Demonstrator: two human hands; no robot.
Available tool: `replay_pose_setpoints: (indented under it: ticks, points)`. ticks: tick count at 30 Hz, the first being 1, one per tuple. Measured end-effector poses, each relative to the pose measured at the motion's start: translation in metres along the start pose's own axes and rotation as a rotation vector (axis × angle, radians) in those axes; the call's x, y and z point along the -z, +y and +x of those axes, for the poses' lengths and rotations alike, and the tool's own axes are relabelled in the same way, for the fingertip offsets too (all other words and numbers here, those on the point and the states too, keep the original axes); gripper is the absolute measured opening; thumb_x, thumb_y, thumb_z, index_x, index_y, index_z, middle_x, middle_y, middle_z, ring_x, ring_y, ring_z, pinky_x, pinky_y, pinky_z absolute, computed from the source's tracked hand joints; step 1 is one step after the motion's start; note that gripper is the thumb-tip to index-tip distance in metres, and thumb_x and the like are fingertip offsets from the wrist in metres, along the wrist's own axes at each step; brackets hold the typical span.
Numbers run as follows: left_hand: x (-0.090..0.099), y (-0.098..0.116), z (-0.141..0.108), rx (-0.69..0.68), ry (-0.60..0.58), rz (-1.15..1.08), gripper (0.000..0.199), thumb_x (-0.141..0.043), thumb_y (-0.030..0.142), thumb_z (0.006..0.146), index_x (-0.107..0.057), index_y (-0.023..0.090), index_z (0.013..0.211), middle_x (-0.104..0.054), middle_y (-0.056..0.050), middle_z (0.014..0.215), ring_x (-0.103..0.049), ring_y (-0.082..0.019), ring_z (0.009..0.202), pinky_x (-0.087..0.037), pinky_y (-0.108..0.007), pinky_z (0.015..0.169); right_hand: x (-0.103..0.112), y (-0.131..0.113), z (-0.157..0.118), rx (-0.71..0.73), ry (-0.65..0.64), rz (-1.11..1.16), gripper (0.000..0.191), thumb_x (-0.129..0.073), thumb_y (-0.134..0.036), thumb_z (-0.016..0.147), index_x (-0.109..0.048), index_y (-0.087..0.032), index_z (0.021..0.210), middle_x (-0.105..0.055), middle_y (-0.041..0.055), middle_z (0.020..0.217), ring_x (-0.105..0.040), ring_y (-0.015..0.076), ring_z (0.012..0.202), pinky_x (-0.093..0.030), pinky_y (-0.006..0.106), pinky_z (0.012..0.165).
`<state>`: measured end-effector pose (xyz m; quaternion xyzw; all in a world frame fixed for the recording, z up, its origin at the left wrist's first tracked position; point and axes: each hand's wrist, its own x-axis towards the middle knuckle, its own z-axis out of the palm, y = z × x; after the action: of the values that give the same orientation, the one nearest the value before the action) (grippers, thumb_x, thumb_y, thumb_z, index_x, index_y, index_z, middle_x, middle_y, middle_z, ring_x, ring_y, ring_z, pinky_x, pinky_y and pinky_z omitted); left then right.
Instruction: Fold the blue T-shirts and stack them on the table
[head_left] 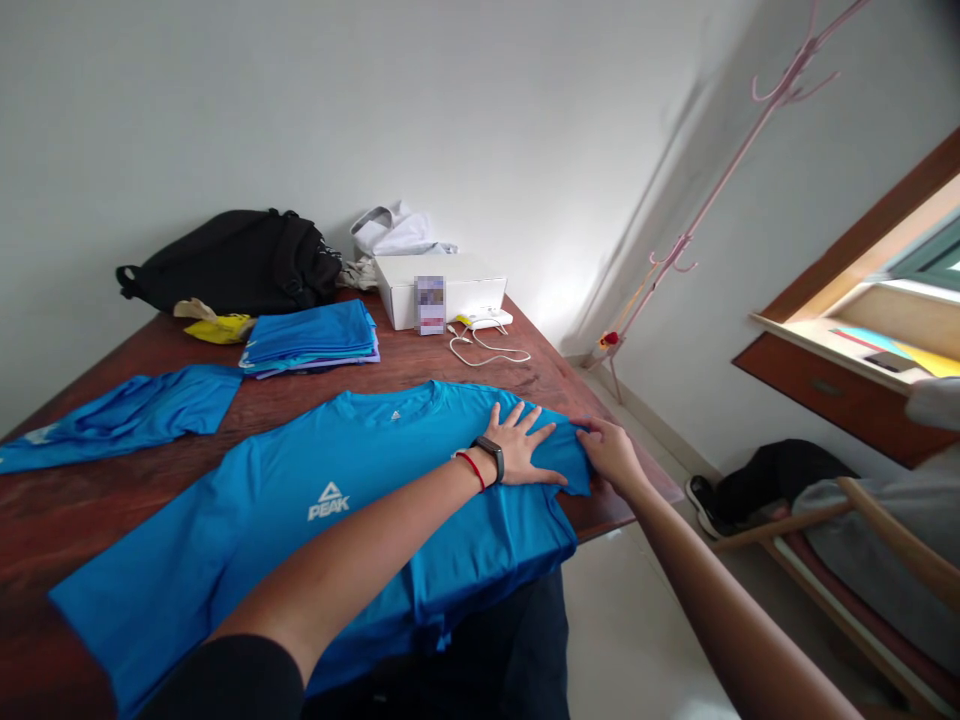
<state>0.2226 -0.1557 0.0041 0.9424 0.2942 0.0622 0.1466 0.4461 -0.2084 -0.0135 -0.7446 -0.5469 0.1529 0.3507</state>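
A blue T-shirt [300, 500] with a white PEAK logo lies spread on the dark wooden table, its lower part hanging over the near edge. My left hand [519, 448], with a black band and a red string at the wrist, rests flat on the shirt near the right-hand sleeve, fingers spread. At the outer edge of that sleeve [559, 440], my right hand [609, 450] pinches the cloth between thumb and finger. A folded stack of blue shirts [311, 335] sits further back, and a crumpled blue garment [150, 410] lies at the left.
A black backpack [240, 260], a yellow item [217, 328], a white box [442, 280] and a white cable [491, 352] stand or lie at the table's back. A pink coat rack [720, 190] leans right. At far right, a person [862, 510] sits on a wooden chair.
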Motion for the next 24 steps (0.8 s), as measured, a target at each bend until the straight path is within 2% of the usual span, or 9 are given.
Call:
replay_pose_setpoints:
  ticks: [4,7,10,12,13,15,18,21,24]
  points:
    - [-0.004,0.000,0.004,0.013,0.010,-0.032,0.110,-0.041,0.097,0.069,-0.031,0.031,0.158,-0.014,-0.009,0.167,-0.004,-0.043,0.152,0.006,-0.075,0.113,-0.001,-0.008,-0.002,-0.033,-0.002,0.282,0.039,-0.062,-0.038,0.078,-0.076,-0.014,0.105,-0.074,0.0071,0.080,-0.065,0.0214,0.069,-0.050,0.029,0.059]
    - [0.003,0.001,0.008,0.091,0.107,-0.143,0.093,-0.039,0.086,0.084,-0.037,0.026,0.155,-0.020,-0.011,0.166,-0.010,-0.040,0.153,-0.007,-0.071,0.117,0.001,-0.024,-0.002,-0.054,-0.013,0.453,0.040,-0.066,-0.041,0.075,-0.073,-0.014,0.104,-0.068,0.0027,0.066,-0.056,0.0153,0.052,-0.044,0.026,0.049]
    - [0.019,0.000,0.003,0.159,0.295,-0.248,0.064,-0.035,0.060,0.101,-0.045,0.019,0.149,-0.031,-0.012,0.163,-0.022,-0.032,0.152,-0.024,-0.054,0.121,0.008,-0.040,0.001,-0.080,-0.003,0.519,0.039,-0.069,-0.041,0.073,-0.072,-0.015,0.102,-0.057,-0.0036,0.055,-0.046,0.0116,0.044,-0.038,0.023,0.042]
    - [0.029,-0.002,-0.008,0.131,0.359,-0.257,0.054,-0.037,0.045,0.103,-0.045,0.016,0.148,-0.041,-0.012,0.157,-0.033,-0.025,0.148,-0.030,-0.041,0.121,0.014,-0.046,0.004,-0.111,0.013,0.552,0.039,-0.070,-0.040,0.071,-0.071,-0.015,0.101,-0.052,-0.0055,0.053,-0.044,0.0107,0.044,-0.036,0.022,0.041]
    - [0.033,-0.002,-0.016,0.120,0.342,-0.242,0.055,-0.039,0.043,0.102,-0.043,0.015,0.149,-0.044,-0.013,0.155,-0.038,-0.024,0.145,-0.032,-0.038,0.120,0.016,-0.047,0.006,-0.128,0.014,0.568,0.039,-0.070,-0.040,0.070,-0.070,-0.014,0.100,-0.052,-0.0057,0.054,-0.044,0.0104,0.044,-0.036,0.022,0.041]
    - [0.034,0.001,-0.033,0.157,0.191,-0.181,0.070,-0.049,0.053,0.096,-0.037,0.016,0.154,-0.040,-0.015,0.158,-0.037,-0.031,0.145,-0.032,-0.047,0.119,0.016,-0.045,0.009,-0.157,-0.009,0.585,0.040,-0.071,-0.039,0.068,-0.070,-0.014,0.099,-0.053,-0.0054,0.056,-0.045,0.0100,0.045,-0.037,0.022,0.041]
    - [0.024,0.010,-0.052,0.299,-0.076,-0.054,0.108,-0.054,0.082,0.076,-0.025,0.021,0.160,-0.014,-0.015,0.167,-0.007,-0.051,0.149,-0.012,-0.076,0.114,0.010,-0.036,0.013,-0.175,-0.053,0.528,0.040,-0.069,-0.039,0.067,-0.070,-0.014,0.099,-0.053,-0.0050,0.057,-0.047,0.0109,0.046,-0.039,0.023,0.042]
    - [0.013,0.019,-0.054,0.401,-0.124,0.002,0.122,-0.047,0.094,0.067,-0.014,0.026,0.163,0.004,-0.011,0.168,0.013,-0.056,0.146,0.002,-0.083,0.107,0.004,-0.023,0.015,-0.149,-0.029,0.376,0.038,-0.065,-0.039,0.071,-0.071,-0.014,0.099,-0.056,-0.0028,0.059,-0.049,0.0123,0.047,-0.041,0.024,0.043]
    - [0.010,0.016,-0.047,0.418,-0.115,0.015,0.118,-0.043,0.094,0.069,-0.013,0.028,0.162,0.005,-0.010,0.167,0.013,-0.055,0.146,0.003,-0.085,0.105,0.004,-0.011,0.016,-0.133,-0.025,0.276,0.035,-0.064,-0.037,0.073,-0.072,-0.014,0.099,-0.063,0.0008,0.063,-0.053,0.0137,0.048,-0.043,0.025,0.045]
